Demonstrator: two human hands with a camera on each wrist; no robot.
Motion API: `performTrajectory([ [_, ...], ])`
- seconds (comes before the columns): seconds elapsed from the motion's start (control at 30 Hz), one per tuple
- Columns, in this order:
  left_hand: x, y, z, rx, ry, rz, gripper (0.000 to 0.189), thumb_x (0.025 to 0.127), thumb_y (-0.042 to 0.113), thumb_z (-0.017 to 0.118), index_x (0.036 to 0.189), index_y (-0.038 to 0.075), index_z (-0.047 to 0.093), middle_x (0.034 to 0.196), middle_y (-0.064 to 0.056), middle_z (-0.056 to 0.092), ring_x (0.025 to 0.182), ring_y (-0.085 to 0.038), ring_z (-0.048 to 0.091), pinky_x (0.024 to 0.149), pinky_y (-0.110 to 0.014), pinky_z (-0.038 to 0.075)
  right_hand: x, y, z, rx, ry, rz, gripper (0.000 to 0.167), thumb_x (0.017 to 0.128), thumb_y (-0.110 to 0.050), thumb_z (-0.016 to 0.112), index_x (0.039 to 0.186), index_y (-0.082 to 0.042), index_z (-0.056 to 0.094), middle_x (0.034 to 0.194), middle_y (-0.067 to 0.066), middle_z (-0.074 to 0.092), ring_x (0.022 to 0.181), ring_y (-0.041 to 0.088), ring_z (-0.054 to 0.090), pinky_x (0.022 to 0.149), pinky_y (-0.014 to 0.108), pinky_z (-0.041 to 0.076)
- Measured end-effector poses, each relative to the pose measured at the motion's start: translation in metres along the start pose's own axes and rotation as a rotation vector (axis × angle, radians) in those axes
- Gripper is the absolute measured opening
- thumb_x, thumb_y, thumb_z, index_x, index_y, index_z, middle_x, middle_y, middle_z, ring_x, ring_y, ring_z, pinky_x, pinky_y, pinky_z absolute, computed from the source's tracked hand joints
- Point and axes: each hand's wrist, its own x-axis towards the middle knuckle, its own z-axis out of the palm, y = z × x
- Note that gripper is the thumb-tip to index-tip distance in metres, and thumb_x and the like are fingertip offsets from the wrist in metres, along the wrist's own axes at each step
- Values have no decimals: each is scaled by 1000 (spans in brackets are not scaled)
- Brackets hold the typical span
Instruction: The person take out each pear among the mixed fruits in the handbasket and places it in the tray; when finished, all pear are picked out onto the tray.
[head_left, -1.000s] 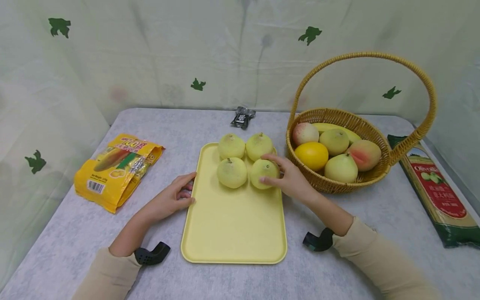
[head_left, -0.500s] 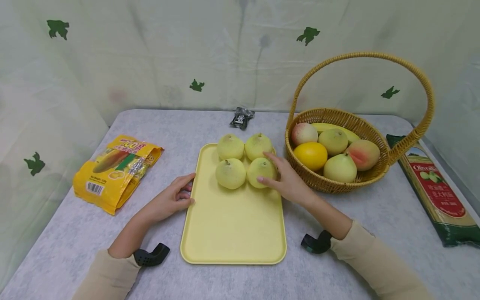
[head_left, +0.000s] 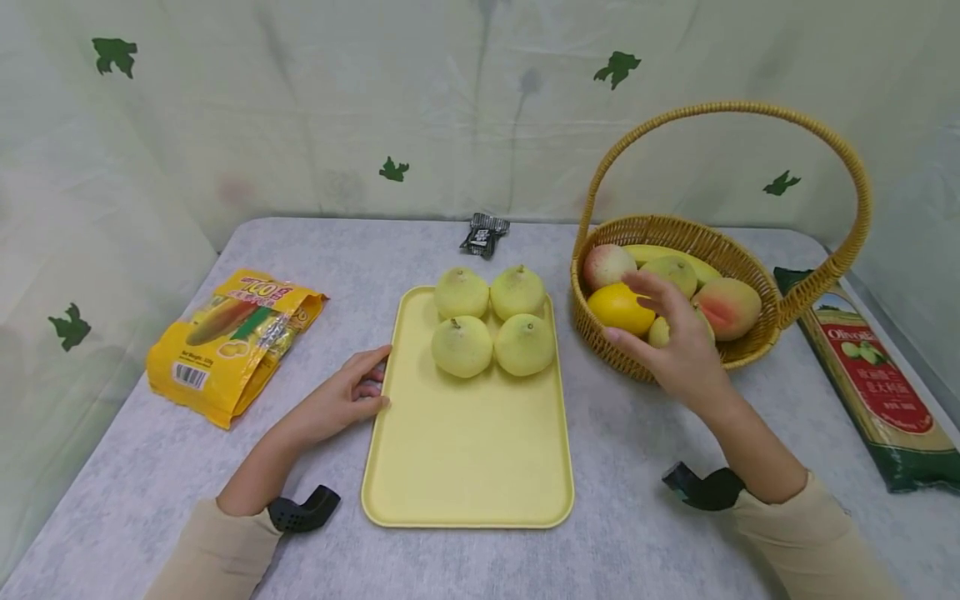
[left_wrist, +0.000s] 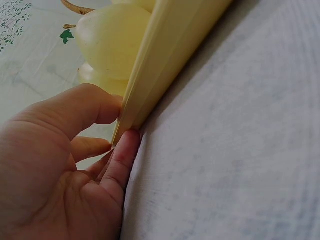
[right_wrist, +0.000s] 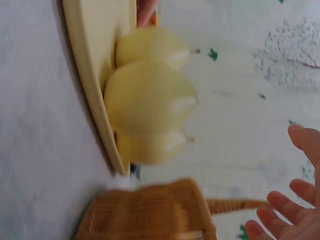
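Observation:
Several pale yellow pears (head_left: 462,347) stand together at the far end of the yellow tray (head_left: 468,450). My left hand (head_left: 341,396) rests at the tray's left side, its thumb and fingertips touching the rim and outer wall, as the left wrist view shows. My right hand (head_left: 678,354) is held in the air before the wicker basket (head_left: 637,367), its fingers spread apart with nothing between them. It partly hides a lemon (head_left: 618,308) and another pear (head_left: 660,333) inside. In the right wrist view the right fingers (right_wrist: 287,205) are apart from the tray's pears.
Also in the basket lie a peach (head_left: 607,265), a banana (head_left: 701,268), a round green fruit (head_left: 675,273) and a mango (head_left: 727,308). A yellow snack bag (head_left: 232,346) lies left, a pasta pack (head_left: 873,379) right. A small black wrapped packet (head_left: 483,235) lies behind the tray.
My right hand has let go of the near right pear, which stays on the tray, and has moved right to the front of the basket. My left hand has stayed at the rim.

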Motion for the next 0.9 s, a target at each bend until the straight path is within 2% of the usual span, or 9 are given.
performTrajectory([
  [0.13, -1, 0, 0, -2, 7, 8, 71, 87, 11, 59, 143, 3, 17, 129, -16, 28, 103, -25, 41, 81, -19, 40, -5, 9, -19, -56, 77, 49, 67, 71, 0, 74, 130, -4, 43, 126, 11, 46, 110, 27, 43, 94, 35, 34],
  [0.3, -1, 1, 1, -6, 8, 17, 71, 87, 10, 59, 143, 2, 17, 129, -17, 29, 103, -26, 40, 81, -19, 40, -13, 27, -34, -96, 119, 125, 64, 74, -8, 73, 131, -6, 42, 127, 8, 45, 110, 27, 42, 94, 37, 36],
  [0.4, -1, 1, 1, -9, 6, 17, 71, 87, 10, 59, 143, 2, 17, 128, -17, 29, 103, -26, 41, 81, -19, 40, -18, 62, -39, -108, 143, 152, 66, 74, -14, 74, 132, -13, 42, 129, 5, 44, 112, 26, 44, 92, 30, 38],
  [0.53, -1, 1, 1, -12, 1, 12, 71, 87, 10, 59, 143, 3, 17, 129, -17, 29, 103, -26, 41, 82, -19, 40, -24, 119, -44, -164, 163, 176, 73, 72, -21, 76, 134, -28, 39, 130, -7, 42, 111, 16, 46, 85, 18, 40],
  [0.6, -1, 1, 1, -9, 0, 11, 71, 87, 11, 59, 143, 3, 17, 128, -17, 29, 103, -26, 41, 82, -19, 39, -24, 132, -45, -203, 161, 189, 74, 72, -24, 76, 134, -31, 37, 129, -10, 42, 109, 13, 47, 82, 17, 41],
  [0.7, -1, 0, 1, -5, 1, 12, 71, 87, 11, 59, 143, 3, 17, 129, -17, 29, 103, -26, 41, 82, -19, 40, -24, 124, -46, -173, 145, 213, 73, 73, -23, 75, 135, -26, 37, 131, -6, 40, 112, 17, 46, 84, 20, 41],
  [0.8, -1, 0, 0, -3, 1, 18, 71, 87, 12, 59, 143, 3, 16, 129, -17, 28, 104, -26, 40, 82, -20, 40, -24, 109, -47, -188, 119, 246, 73, 74, -27, 74, 136, -24, 35, 131, -4, 40, 112, 18, 45, 85, 19, 41],
  [0.87, -1, 0, 0, -5, 1, 19, 71, 87, 11, 59, 143, 3, 16, 130, -17, 28, 104, -26, 40, 82, -20, 40, -24, 111, -48, -188, 104, 257, 74, 74, -28, 74, 136, -25, 34, 131, -1, 39, 113, 21, 44, 87, 25, 41],
  [0.9, -1, 0, 0, -6, 1, 18, 71, 87, 11, 59, 143, 3, 16, 130, -17, 28, 104, -26, 40, 82, -20, 40, -24, 117, -48, -228, 102, 258, 74, 73, -32, 74, 136, -27, 34, 129, -3, 40, 110, 19, 46, 86, 22, 41],
])
